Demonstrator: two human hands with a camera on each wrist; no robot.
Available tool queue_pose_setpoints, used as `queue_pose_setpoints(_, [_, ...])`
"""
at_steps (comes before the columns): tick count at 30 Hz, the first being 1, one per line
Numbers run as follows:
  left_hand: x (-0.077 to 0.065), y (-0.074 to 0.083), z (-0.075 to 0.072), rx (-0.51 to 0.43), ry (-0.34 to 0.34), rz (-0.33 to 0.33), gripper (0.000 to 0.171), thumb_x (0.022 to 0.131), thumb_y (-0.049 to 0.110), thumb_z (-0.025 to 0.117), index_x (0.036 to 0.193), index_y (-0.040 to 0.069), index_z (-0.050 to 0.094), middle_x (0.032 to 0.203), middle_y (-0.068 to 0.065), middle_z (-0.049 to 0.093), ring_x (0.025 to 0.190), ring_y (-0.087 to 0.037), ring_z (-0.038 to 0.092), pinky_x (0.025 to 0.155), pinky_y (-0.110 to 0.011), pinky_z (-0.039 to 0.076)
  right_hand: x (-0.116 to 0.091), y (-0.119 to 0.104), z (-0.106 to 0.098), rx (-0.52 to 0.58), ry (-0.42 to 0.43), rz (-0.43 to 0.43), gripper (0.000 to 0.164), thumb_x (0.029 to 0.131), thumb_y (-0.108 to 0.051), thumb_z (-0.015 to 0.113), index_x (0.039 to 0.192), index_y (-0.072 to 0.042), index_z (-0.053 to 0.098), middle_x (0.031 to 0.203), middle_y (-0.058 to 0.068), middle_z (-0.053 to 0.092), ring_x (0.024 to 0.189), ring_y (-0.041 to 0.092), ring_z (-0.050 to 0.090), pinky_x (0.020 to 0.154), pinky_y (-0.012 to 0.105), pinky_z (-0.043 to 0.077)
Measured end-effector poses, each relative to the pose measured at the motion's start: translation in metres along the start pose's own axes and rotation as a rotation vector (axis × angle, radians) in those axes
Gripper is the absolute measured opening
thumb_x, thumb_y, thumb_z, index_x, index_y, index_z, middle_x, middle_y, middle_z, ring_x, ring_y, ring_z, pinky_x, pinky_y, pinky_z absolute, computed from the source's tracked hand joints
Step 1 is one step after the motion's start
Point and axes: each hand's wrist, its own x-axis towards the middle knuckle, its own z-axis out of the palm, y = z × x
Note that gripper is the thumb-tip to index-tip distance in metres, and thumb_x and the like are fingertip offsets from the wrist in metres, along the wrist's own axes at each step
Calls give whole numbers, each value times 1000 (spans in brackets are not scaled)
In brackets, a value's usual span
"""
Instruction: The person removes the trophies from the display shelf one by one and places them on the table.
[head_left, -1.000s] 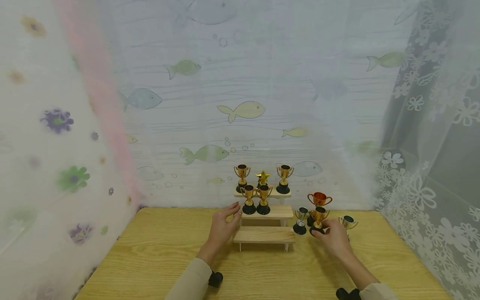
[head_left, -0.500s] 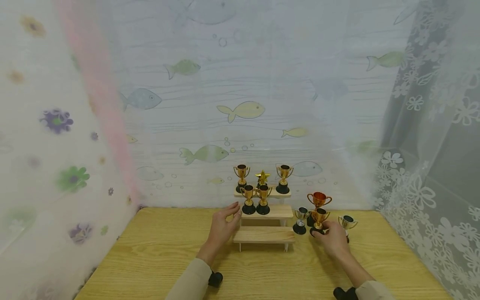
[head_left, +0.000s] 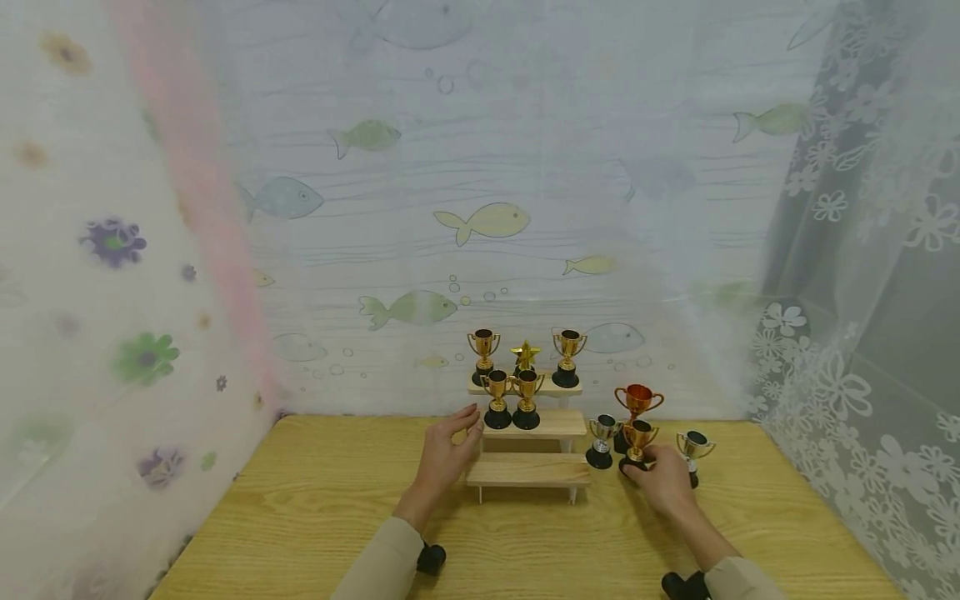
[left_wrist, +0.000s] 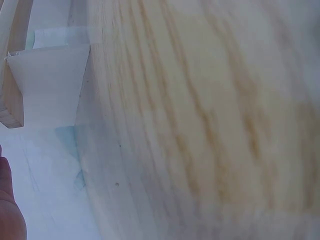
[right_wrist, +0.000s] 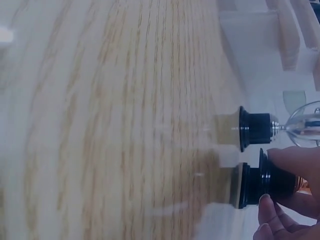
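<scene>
My right hand [head_left: 663,482] pinches the black base of a copper-gold trophy cup [head_left: 640,432] at the right of the stand. In the right wrist view, thumb and fingers close round that black base [right_wrist: 281,180]. Just behind it stands a red-orange trophy cup [head_left: 638,398]; a silver trophy cup [head_left: 602,428] is on its left. Another silver cup [head_left: 695,444] stands right of the hand, its lower part partly hidden. My left hand [head_left: 447,450], fingers extended, is at the left end of the stepped wooden stand [head_left: 528,470]; whether it touches is unclear.
Two gold cups [head_left: 497,390] stand on the middle step's left half. The top step bears a gold star trophy [head_left: 526,354] between a left gold cup [head_left: 483,343] and a right one [head_left: 569,345]. A patterned curtain [head_left: 480,167] hangs behind the wooden table [head_left: 337,500].
My right wrist and forearm have shifted slightly left, showing more of the right silver cup's base. The pinched cup stays nearly in place. My left hand has not moved.
</scene>
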Motion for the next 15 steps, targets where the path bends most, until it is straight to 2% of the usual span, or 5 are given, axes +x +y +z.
queue_pose_setpoints(8, [-2, 2, 0, -17, -8, -15, 33, 101, 19, 67, 125, -3, 71, 136, -12, 66, 127, -33, 62, 106, -53, 48, 0, 2, 3, 2, -7, 29, 35, 89, -7, 75, 110, 18, 66, 103, 31, 69, 97, 48, 66, 79, 56, 55])
queue_pose_setpoints(15, [-1, 1, -1, -7, -3, 1, 32, 101, 20, 67, 124, -2, 72, 135, -14, 66, 127, -34, 62, 106, -53, 48, 3, 6, 5, 8, -21, 58, 38, 91, -8, 72, 115, 20, 63, 107, 34, 67, 102, 51, 63, 83, 58, 54])
